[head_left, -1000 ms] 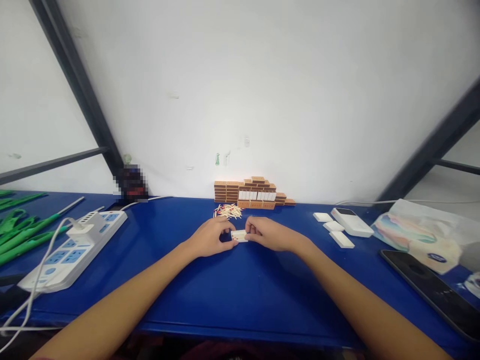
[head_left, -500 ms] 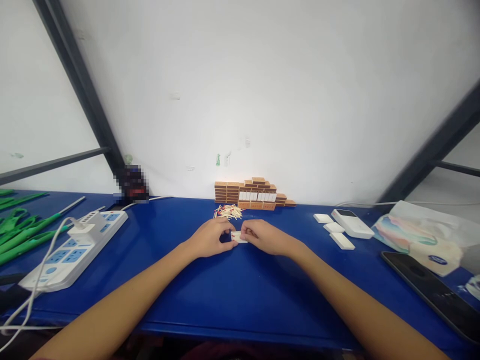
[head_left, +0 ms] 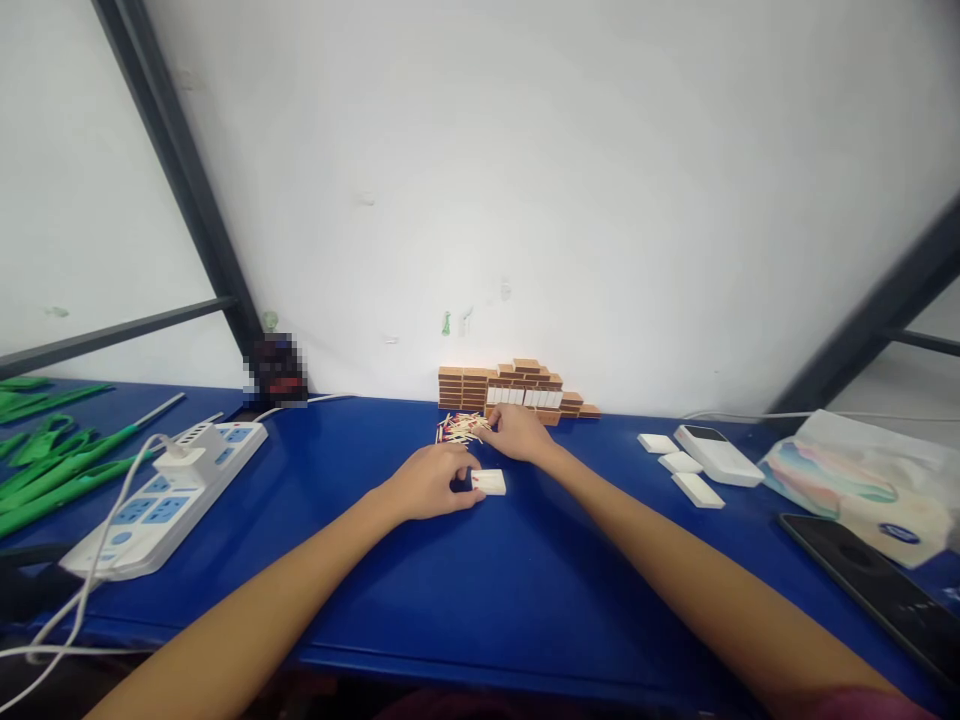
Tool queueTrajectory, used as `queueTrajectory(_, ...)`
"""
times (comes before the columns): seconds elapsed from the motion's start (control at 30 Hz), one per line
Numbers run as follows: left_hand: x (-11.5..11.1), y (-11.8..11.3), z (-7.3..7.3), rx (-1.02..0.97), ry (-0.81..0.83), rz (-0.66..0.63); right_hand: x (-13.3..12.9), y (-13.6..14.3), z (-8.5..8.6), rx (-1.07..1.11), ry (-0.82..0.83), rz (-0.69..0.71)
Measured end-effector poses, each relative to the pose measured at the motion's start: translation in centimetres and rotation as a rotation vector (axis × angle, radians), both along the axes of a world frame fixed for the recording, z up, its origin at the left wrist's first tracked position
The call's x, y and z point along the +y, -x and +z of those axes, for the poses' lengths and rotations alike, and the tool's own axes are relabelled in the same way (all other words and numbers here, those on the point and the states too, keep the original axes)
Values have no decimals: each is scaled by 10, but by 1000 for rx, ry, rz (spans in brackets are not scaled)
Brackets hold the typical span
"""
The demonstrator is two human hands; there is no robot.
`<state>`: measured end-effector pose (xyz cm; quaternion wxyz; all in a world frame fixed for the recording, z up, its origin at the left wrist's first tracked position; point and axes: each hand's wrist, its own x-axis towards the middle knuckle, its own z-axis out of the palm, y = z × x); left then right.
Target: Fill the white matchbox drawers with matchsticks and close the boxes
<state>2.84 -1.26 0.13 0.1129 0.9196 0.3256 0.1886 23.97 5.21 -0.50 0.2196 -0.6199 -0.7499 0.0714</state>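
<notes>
A small white tray (head_left: pixel 491 483) with a few matches in it lies on the blue table, and my left hand (head_left: pixel 435 482) grips its left end between thumb and fingers. Farther back, my right hand (head_left: pixel 517 433) reaches to the right side of a loose pile of matches (head_left: pixel 460 428), its fingertips pinched at the pile; what they hold is too small to make out. Behind the pile stands a stack of brown matchboxes (head_left: pixel 463 386) against the wall, with a row of white pieces (head_left: pixel 525 398) set in it.
On the right are several white trays (head_left: pixel 697 490), a white device (head_left: pixel 718 456), a tissue pack (head_left: pixel 862 490) and a black phone (head_left: pixel 870 580). A power strip (head_left: pixel 172 500) with cables and green-handled tools (head_left: pixel 67 465) occupy the left.
My right hand has left the white tray and moved back to the match pile. My left hand stays at the tray. The whole view has shifted slightly.
</notes>
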Motion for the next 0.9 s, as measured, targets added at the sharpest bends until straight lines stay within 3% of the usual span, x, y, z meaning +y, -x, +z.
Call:
queueTrajectory(0.17,0,1,2,17,-7,3,4,7,3,-125,6,-5)
queueTrajectory(0.4,0,0,2,39,-22,8,-15,0,12,-367,-14,44)
queueTrajectory(0.9,1,0,0,57,-31,3,-15,10,15,-356,11,87)
